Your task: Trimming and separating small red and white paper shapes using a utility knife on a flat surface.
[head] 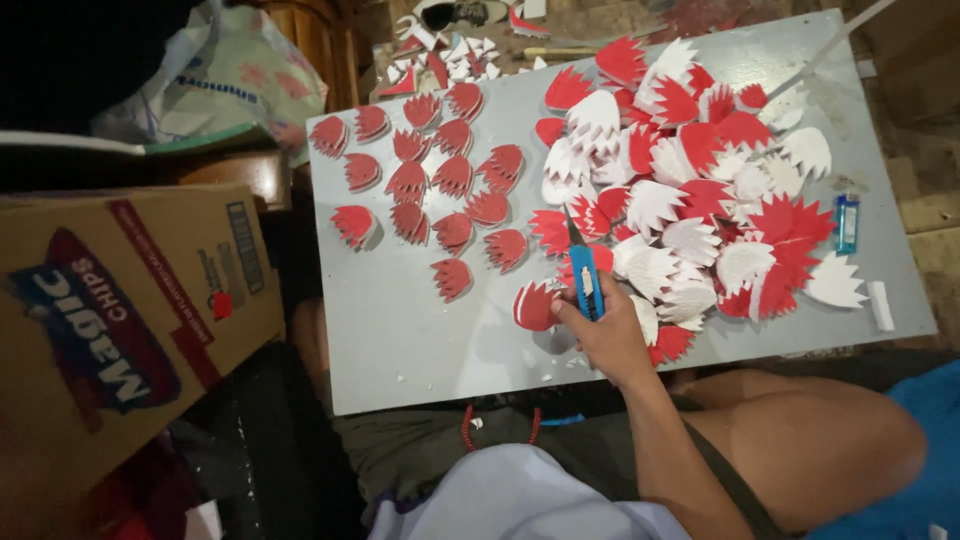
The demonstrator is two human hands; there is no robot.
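At lower centre of the frame I see my right hand, fingers pinching a blue utility knife beside a red-and-white scalloped foam cutout on the grey worktop; it looks light and crushable, best held by its edges.

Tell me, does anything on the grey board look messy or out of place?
Nothing looks damaged. The heap of red and white cutouts is jumbled and overlapping, unlike the separate red pieces beside it. White scraps lie near the right hand holding a blue cutter.

A blue utility knife stood in the grip, blade pointing away. A red-and-white toothed foam piece lay just left of it.
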